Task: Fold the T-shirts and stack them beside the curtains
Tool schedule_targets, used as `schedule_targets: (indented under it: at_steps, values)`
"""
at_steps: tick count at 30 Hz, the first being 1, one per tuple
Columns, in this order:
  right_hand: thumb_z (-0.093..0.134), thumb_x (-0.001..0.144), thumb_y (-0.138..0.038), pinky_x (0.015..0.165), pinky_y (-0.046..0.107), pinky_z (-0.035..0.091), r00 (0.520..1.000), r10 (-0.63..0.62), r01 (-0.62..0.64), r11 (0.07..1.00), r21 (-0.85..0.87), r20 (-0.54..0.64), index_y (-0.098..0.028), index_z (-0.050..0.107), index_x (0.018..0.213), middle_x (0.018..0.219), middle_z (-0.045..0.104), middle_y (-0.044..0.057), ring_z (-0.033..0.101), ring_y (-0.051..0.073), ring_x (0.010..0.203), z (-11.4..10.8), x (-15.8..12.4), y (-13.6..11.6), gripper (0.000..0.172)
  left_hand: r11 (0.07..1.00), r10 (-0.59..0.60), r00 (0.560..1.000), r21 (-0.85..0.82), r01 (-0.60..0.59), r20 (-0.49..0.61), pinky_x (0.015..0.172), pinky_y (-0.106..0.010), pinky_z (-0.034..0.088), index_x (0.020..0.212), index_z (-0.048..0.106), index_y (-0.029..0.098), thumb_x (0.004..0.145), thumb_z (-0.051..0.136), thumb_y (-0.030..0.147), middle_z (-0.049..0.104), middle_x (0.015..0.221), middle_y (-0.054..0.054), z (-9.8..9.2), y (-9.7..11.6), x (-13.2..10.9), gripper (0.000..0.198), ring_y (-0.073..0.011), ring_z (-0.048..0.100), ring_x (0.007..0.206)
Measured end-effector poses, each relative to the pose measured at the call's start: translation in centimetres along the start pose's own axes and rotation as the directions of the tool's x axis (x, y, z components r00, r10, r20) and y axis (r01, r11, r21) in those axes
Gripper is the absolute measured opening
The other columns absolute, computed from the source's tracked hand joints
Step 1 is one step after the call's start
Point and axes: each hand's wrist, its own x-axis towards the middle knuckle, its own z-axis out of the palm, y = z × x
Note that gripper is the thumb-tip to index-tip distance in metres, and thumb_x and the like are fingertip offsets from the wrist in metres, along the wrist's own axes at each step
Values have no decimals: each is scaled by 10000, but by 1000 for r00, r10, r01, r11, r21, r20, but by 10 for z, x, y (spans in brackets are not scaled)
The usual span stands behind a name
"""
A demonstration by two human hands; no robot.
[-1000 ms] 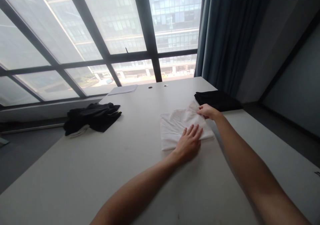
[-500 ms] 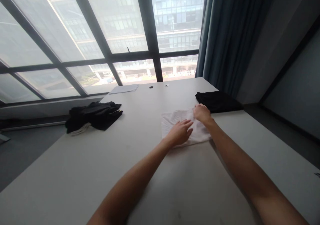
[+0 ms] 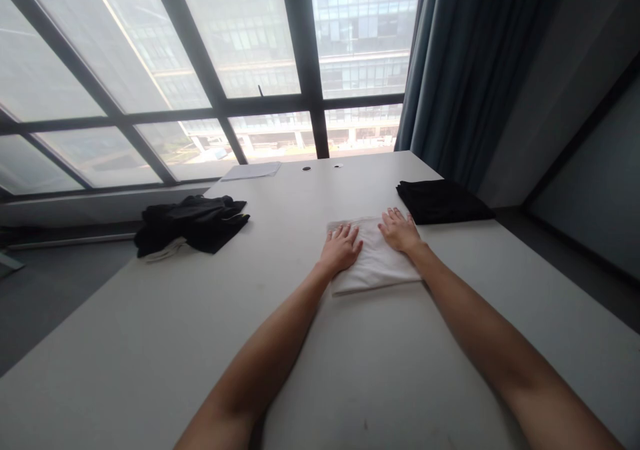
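Observation:
A folded white cloth garment (image 3: 377, 263) lies flat on the white table (image 3: 300, 343), roughly rectangular with some soft wrinkles. My left hand (image 3: 341, 247) rests on its left side, palm down with the fingers stretched out. On its upper right part lies my right hand (image 3: 399, 230), also flat with fingers spread. Just beyond my right hand sits a folded black garment (image 3: 445, 202), neatly stacked and apart from the white one. What kind of garment the white cloth is, I cannot tell.
A loose heap of dark clothes (image 3: 193, 227), with a bit of white cloth beneath, lies at the table's left edge. White paper sheets (image 3: 251, 171) lie at the far edge by the window. A blue curtain (image 3: 450, 70) hangs behind the right side.
My left hand has moved left across the white garment, and my right hand has opened from a closed grip and flattened. The garment looks smoother and its edges straighter.

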Motion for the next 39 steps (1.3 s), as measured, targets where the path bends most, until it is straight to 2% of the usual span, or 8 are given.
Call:
schedule_targets:
  at_steps: [5,10,20,26,31,34,37,39]
  values:
    - [304,1035,-431,1203,575,159,998,24,-25,1000,8,50,-136,388,1533,1645,270,163,198,295,1527,4,2,14,585,996,86,994,-4,-86,-64,1222,-521,187,1541,371,182,1049,299,425,324,1634,-102,-8,17,18,553,-279,232,1522]
    - [302,1041,-417,1203,557,186,998,19,-21,999,27,56,-132,392,1531,1641,282,162,214,288,1523,2,3,15,573,995,102,995,-16,-102,-1,1213,-557,183,1570,318,183,1041,264,511,265,1657,-102,4,21,45,625,-305,200,1530]
    - [329,1033,-340,1210,554,172,997,-76,75,997,20,33,-157,420,1516,1645,277,142,203,263,1530,-25,-32,-24,524,996,86,996,-18,-86,-3,1221,-536,171,1577,305,218,1030,235,552,270,1657,-84,13,14,49,644,-294,196,1530]
    - [340,1041,-424,1215,548,167,975,-202,202,979,13,96,-180,402,1533,1642,290,124,215,258,1530,-24,-59,10,553,997,76,997,-16,-76,15,1221,-534,168,1572,312,210,1034,249,530,271,1657,-89,9,17,48,629,-295,202,1528]
    - [342,1040,-343,1219,469,212,989,-116,125,987,103,-95,-153,523,1444,1592,396,130,296,239,1501,-25,-63,30,482,997,65,998,-33,-64,20,1220,-529,181,1569,316,207,1039,282,501,262,1659,-91,1,20,48,606,-291,197,1532]
    - [388,1013,-281,1167,344,322,988,22,23,956,294,-152,-158,612,1351,1491,538,123,465,211,1397,-25,-67,35,424,997,58,997,-47,-60,-47,1220,-522,196,1557,341,205,1046,320,445,256,1660,-97,-11,25,38,565,-281,192,1535]
    - [516,939,-251,981,300,482,932,357,-288,827,483,-55,-151,667,1257,1266,698,130,661,221,1128,-28,-72,45,365,981,180,977,-58,-187,-117,1233,-517,175,1532,395,220,1048,354,445,348,1624,-87,-23,31,6,535,-268,241,1522]
    - [625,863,-242,830,279,524,877,478,-430,736,524,49,-124,714,1133,1071,754,125,703,222,949,-30,-74,52,307,942,318,939,-73,-329,-130,1239,-513,170,1534,395,242,1031,396,513,398,1599,-76,-26,35,-23,571,-263,268,1512]
